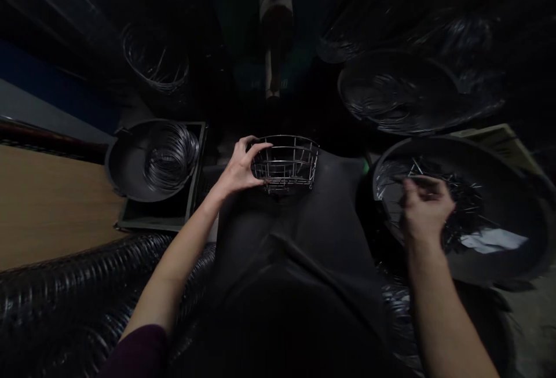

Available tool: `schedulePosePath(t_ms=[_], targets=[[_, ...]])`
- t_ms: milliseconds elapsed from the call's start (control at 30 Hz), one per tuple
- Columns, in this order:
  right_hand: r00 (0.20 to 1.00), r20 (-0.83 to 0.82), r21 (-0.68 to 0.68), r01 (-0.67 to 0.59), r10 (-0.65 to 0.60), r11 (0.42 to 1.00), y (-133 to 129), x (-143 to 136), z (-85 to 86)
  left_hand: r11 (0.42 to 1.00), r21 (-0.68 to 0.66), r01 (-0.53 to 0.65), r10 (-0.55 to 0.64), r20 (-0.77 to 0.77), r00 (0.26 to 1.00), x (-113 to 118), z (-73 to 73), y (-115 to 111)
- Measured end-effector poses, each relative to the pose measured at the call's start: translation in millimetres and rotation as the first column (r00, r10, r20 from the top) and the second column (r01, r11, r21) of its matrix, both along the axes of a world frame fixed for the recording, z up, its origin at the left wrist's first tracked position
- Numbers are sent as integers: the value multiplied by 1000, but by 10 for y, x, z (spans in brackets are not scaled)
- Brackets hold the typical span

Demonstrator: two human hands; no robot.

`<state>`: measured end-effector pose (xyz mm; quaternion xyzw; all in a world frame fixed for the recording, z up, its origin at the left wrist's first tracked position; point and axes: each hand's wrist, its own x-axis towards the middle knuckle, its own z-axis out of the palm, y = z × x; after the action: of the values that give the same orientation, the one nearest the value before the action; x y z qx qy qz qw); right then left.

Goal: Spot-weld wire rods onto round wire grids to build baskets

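Observation:
My left hand (241, 167) grips the left side of a small wire basket (284, 162), with the thumb low and the fingers over its upper ring. The basket is of shiny metal wire and sits in front of me, above the dark apron (304, 216) over my lap. Out to the right, my right hand (428, 201) is over a wide dark basin (516, 193), slightly blurred, its fingers curled together. Whatever is between those fingers is too blurred to name. Short metal wire pieces (467, 195) lie heaped in the basin beside the hand.
On the left, another basin (125, 164) holds a stack of wire rings (171, 155). Many ringed wire parts (65, 291) lie at lower left. A machine's vertical rod (273, 71) points down beyond the basket. A white paper scrap (495, 240) lies in the right basin; another basin (399, 91) stands behind.

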<state>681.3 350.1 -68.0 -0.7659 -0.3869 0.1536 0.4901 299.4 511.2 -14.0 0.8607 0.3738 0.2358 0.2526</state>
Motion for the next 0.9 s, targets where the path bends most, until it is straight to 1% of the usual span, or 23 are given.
schedulePosePath(t_ms=[33, 67, 100, 133, 200, 233, 267, 333, 367, 400, 433, 467, 500, 533, 600, 667, 700, 800, 900], targets=[[1000, 20, -13, -22, 23, 1000, -12, -223, 58, 1000, 5, -17, 17, -2, 1000, 14, 34, 14], [990, -23, -72, -142, 141, 987, -12, -439, 98, 999, 13, -34, 34, -3, 999, 30, 70, 28], [981, -55, -86, -189, 185, 978, 4, -630, 128, 999, 23, -49, 49, -2, 999, 47, 104, 43], [958, -124, -103, -271, 258, 957, 38, -785, 157, 997, 38, -60, 60, 1, 998, 65, 136, 59], [914, -236, -73, -356, 331, 931, 169, -977, 261, 994, 78, -74, 73, 9, 997, 103, 190, 89], [878, -287, -59, -417, 384, 907, 266, -1028, 349, 992, 101, -77, 77, 11, 997, 125, 210, 103], [827, -330, -55, -499, 456, 865, 381, -1064, 457, 989, 123, -78, 77, 10, 997, 148, 226, 115], [705, -369, -78, -672, 605, 736, 649, -1132, 701, 985, 156, -71, 72, -5, 997, 198, 244, 133], [659, -357, -101, -731, 662, 674, 789, -1177, 812, 984, 168, -63, 67, -19, 998, 219, 248, 138], [642, -305, -128, -760, 703, 638, 922, -1231, 901, 983, 178, -54, 61, -32, 998, 235, 247, 144], [648, -208, -156, -762, 733, 629, 1041, -1292, 962, 982, 185, -50, 58, -40, 998, 243, 242, 149], [657, -74, -181, -748, 750, 638, 1138, -1356, 994, 981, 188, -51, 59, -38, 998, 240, 234, 157], [650, 75, -204, -732, 756, 650, 1210, -1418, 998, 981, 187, -55, 62, -30, 998, 227, 223, 168], [616, 214, -228, -723, 758, 652, 1258, -1473, 983, 982, 180, -62, 66, -15, 998, 205, 210, 182], [496, 406, -284, -730, 767, 622, 1296, -1549, 924, 985, 154, -84, 82, 19, 996, 144, 184, 217], [394, 494, -320, -747, 775, 583, 1306, -1575, 875, 987, 122, -104, 99, 46, 994, 83, 168, 260], [364, 517, -320, -757, 775, 570, 1316, -1574, 864, 988, 107, -113, 107, 59, 993, 61, 167, 283], [331, 571, -246, -804, 751, 541, 1399, -1544, 875, 989, 82, -123, 114, 108, 988, 42, 184, 361], [326, 656, -144, -832, 681, 537, 1535, -1506, 897, 988, 96, -124, 108, 161, 981, 74, 214, 447]])
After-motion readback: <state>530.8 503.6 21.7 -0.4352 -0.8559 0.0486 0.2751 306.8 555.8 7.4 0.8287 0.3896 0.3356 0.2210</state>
